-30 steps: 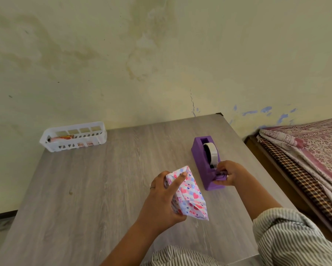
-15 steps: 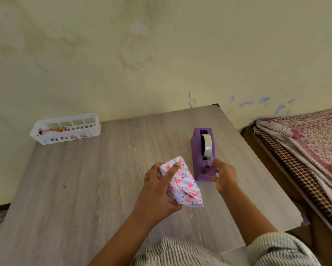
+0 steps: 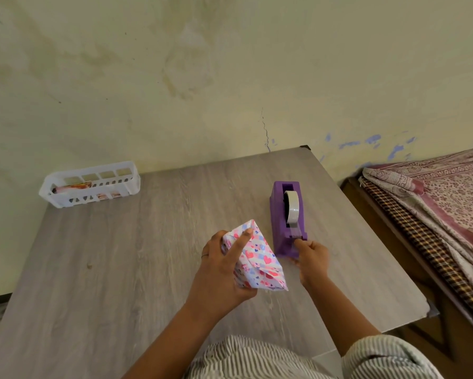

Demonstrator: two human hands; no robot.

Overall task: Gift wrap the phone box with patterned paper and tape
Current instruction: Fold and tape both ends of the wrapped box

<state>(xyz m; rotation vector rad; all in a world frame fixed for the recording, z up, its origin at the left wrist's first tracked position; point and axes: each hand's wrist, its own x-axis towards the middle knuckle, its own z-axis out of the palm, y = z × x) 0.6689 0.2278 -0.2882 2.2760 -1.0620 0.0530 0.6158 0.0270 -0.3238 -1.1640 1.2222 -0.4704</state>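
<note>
Item: wrapped phone box (image 3: 254,258), tilted on the surface (image 3: 120,269); your left hand (image 3: 224,272) clasps it, forefinger pinning the fold for taping. Your right hand (image 3: 310,259) pinches the tape end at the purple dispenser (image 3: 281,228).

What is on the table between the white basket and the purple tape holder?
Nothing: the head view shows only bare grey table between the white basket and the purple tape holder.

Grey wood-grain table (image 3: 98,269), purple tape dispenser (image 3: 280,228), white basket (image 3: 66,199) on it
</note>
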